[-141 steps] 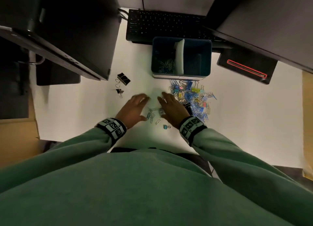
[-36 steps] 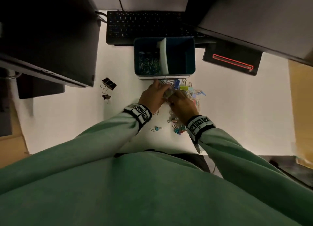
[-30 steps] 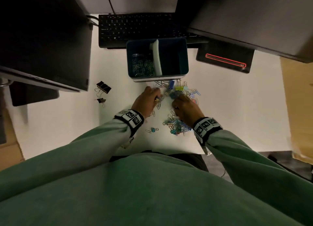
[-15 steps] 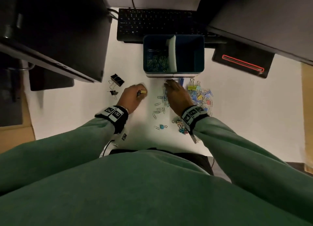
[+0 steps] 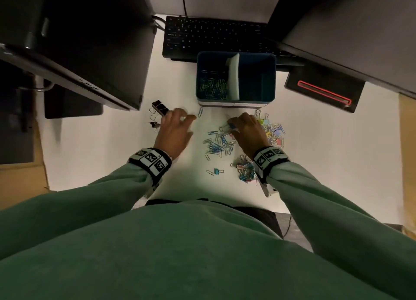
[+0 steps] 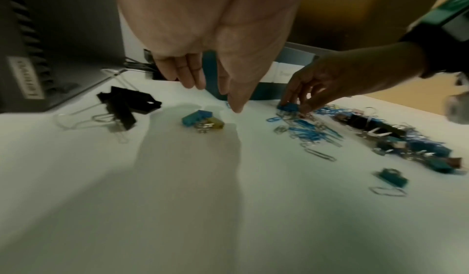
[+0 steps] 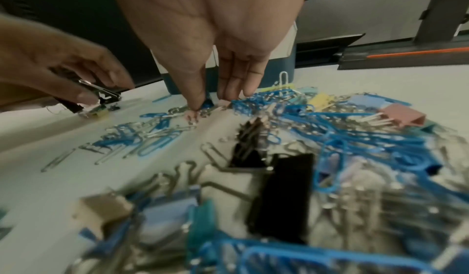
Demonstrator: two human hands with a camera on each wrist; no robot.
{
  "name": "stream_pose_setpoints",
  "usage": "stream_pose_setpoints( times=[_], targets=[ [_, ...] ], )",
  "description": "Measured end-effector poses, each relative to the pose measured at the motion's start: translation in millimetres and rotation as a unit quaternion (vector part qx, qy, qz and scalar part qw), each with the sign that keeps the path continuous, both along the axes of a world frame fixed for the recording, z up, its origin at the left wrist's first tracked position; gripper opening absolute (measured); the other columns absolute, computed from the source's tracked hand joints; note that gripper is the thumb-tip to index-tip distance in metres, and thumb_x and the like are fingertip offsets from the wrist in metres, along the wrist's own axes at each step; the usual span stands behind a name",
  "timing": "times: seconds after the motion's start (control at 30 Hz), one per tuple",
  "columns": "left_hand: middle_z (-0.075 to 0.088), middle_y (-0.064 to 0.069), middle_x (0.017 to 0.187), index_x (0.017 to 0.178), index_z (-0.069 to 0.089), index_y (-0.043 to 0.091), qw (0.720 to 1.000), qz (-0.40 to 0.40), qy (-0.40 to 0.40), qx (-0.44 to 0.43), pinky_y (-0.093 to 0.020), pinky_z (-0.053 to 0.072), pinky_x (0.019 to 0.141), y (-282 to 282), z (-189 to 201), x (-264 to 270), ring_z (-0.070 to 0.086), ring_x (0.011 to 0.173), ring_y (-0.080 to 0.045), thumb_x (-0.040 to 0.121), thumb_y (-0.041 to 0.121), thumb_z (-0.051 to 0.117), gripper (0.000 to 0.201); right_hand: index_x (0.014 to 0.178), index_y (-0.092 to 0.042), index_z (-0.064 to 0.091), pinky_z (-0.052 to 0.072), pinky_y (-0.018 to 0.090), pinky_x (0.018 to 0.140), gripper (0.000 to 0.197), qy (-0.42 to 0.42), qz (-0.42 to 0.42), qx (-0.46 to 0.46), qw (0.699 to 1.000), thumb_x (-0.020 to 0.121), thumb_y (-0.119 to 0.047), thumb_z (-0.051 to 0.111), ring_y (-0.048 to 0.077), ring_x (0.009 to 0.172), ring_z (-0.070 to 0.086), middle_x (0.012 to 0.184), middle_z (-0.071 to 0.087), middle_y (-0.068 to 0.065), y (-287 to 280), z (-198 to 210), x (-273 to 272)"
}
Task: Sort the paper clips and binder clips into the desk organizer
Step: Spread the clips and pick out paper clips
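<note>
The blue desk organizer (image 5: pixel 254 55) stands behind both hands, split by a white divider (image 5: pixel 234 74). Its left compartment holds paper clips (image 5: pixel 212 86); the right one looks dark. My right hand (image 5: pixel 230 125) pinches a small blue binder clip (image 7: pixel 207 101) at the near edge of the mixed pile (image 5: pixel 273 131). Loose paper clips (image 5: pixel 217 145) lie between my hands. My left hand (image 5: pixel 186 117) hovers open, fingers straight, over a few small blue and yellow binder clips (image 6: pixel 201 120) beside the black binder clips (image 5: pixel 159 108).
A keyboard (image 5: pixel 213 36) lies behind the organizer, with monitors at left (image 5: pixel 90 41) and right (image 5: pixel 349 29). A black device with a red line (image 5: pixel 324 92) sits at the right. More small binder clips (image 5: pixel 244 170) lie by my right wrist.
My left hand carried a yellow clip leftward and has let it go beside the black binder clips; it is now open. My right hand has closed its fingertips on a blue binder clip.
</note>
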State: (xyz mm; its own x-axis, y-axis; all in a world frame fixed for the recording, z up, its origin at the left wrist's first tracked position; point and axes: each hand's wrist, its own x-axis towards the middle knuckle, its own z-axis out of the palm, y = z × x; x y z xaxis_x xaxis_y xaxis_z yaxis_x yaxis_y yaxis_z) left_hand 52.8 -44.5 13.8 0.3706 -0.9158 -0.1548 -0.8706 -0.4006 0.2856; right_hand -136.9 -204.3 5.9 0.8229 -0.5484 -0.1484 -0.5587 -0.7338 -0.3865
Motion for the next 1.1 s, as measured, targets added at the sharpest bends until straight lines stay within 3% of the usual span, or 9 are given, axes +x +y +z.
stream_pose_setpoints(
  times=[0.2,0.33,0.43,0.53,0.63,0.73,0.87,1.0,1.1],
  targets=[
    [0.026,-0.014,0.154,0.146,0.03,0.005,0.994,-0.061,0.001,0.086,-0.044,0.025,0.111,-20.9,-8.7,-23.3,0.029,0.138,-0.03,0.095,0.031,0.051,0.061,0.1,-0.006,0.062,0.048,0.031,0.072,0.011,0.004,-0.087,0.049,0.995,0.095,-0.012,0.053,0.028,0.081,0.061,0.092,0.066,0.011,-13.8,-4.5,-13.2],
    [0.037,-0.01,0.149,0.14,0.041,0.007,0.986,-0.154,0.032,0.055,-0.043,0.03,0.11,-7.0,-10.1,-43.3,0.038,0.135,-0.026,0.086,0.033,0.065,0.064,0.102,-0.006,0.06,0.053,0.036,0.072,0.012,0.015,-0.116,0.012,0.993,0.092,-0.012,0.056,0.03,0.085,0.062,0.094,0.064,0.012,-16.1,0.4,-19.5],
    [0.044,-0.012,0.139,0.138,0.041,0.008,0.986,-0.132,0.081,0.057,-0.041,0.037,0.103,-3.5,-14.0,-54.7,0.045,0.124,-0.029,0.071,0.037,0.08,0.083,0.122,-0.009,0.054,0.051,0.04,0.088,0.046,0.013,-0.002,-0.003,1.0,0.083,-0.026,0.07,0.029,0.105,0.056,0.115,0.058,0.013,0.8,7.4,-16.5],
    [0.046,-0.014,0.128,0.132,0.043,0.007,0.988,-0.062,0.118,0.075,-0.039,0.044,0.096,-15.6,-14.6,-63.2,0.047,0.113,-0.028,0.067,0.031,0.083,0.08,0.137,-0.01,0.042,0.046,0.04,0.098,0.074,0.087,0.084,0.035,0.992,0.077,-0.039,0.075,0.028,0.118,0.048,0.131,0.049,0.014,23.5,7.4,-8.4],
    [0.05,-0.013,0.117,0.119,0.049,0.005,0.986,-0.05,0.132,0.09,-0.036,0.046,0.092,-21.7,-22.0,-66.6,0.049,0.106,-0.027,0.076,0.025,0.076,0.055,0.122,-0.007,0.052,0.05,0.032,0.076,0.05,0.081,0.064,0.058,0.993,0.082,-0.027,0.072,0.026,0.107,0.052,0.119,0.051,0.012,37.4,-0.8,-3.7],
    [0.053,-0.013,0.106,0.106,0.053,0.005,0.986,-0.047,0.14,0.083,-0.033,0.043,0.086,-21.7,-27.6,-65.3,0.053,0.097,-0.027,0.088,0.018,0.061,0.023,0.105,-0.008,0.054,0.04,0.028,0.062,0.016,0.081,0.071,0.069,0.992,0.091,-0.014,0.059,0.025,0.091,0.057,0.104,0.052,0.009,44.1,-4.9,1.4],
    [0.053,-0.014,0.102,0.101,0.054,0.003,0.981,-0.036,0.174,0.078,-0.032,0.041,0.076,-19.2,-21.3,-56.9,0.054,0.088,-0.028,0.095,0.014,0.051,0.013,0.1,-0.003,0.06,0.043,0.032,0.067,0.015,0.08,0.011,0.149,0.985,0.09,-0.003,0.049,0.029,0.084,0.058,0.101,0.057,0.014,34.6,-2.8,1.8],
    [0.054,-0.009,0.098,0.101,0.057,0.006,0.968,-0.005,0.238,0.076,-0.026,0.038,0.073,-14.5,-0.9,-41.9,0.055,0.086,-0.023,0.092,0.018,0.058,0.014,0.097,-0.01,0.065,0.05,0.025,0.078,0.012,0.025,-0.079,0.263,0.961,0.089,-0.006,0.057,0.011,0.081,0.057,0.094,0.064,0.002,18.5,13.3,-9.7],
    [0.06,-0.006,0.093,0.097,0.062,0.009,0.96,0.032,0.277,0.014,-0.029,0.047,0.074,-17.3,28.1,-28.9,0.058,0.083,-0.018,0.089,0.017,0.064,0.011,0.097,-0.013,0.063,0.055,0.021,0.072,0.006,-0.046,-0.108,0.316,0.942,0.092,-0.012,0.061,0.007,0.073,0.065,0.089,0.067,-0.003,6.7,41.6,-8.5]
  ],
)
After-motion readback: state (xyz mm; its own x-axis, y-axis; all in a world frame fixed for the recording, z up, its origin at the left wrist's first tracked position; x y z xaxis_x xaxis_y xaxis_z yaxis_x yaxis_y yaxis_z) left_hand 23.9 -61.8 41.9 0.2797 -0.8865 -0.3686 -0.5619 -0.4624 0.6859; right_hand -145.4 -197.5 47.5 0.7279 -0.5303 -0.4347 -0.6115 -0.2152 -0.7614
